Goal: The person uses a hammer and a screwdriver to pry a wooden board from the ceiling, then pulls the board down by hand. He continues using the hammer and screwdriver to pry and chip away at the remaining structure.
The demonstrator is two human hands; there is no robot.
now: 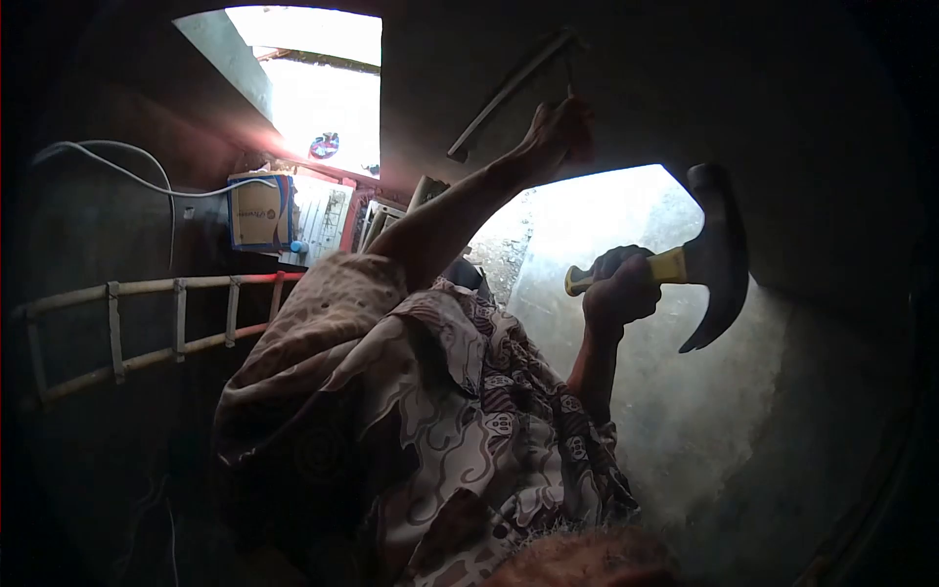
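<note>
Two raised hands here, both mine: R hand is wrapped tight round the claw hammer, w/ the fist on the middle of its yellow handle. The butt pokes out one side of my grip and the head stands clear on the other; prob. held that way for control rather than a full swing. Claw's tips point down, striking end up, all in front of the lit wall. My L hand is higher, arm stretched across, fingers bunched just below a thin upright piece near the top of a slanted strip. Can't tell if that grip is closed on the piece or only next to it; too dim. Arms look well apart, presumably so the hammer head stays off my L fingers. Patterned shirt fills the mid view. Off to the L, a ladder runs roughly level, maybe stowed out of the way. A cardboard box sits below the bright opening, w/ a white cable looping over toward it.
</note>
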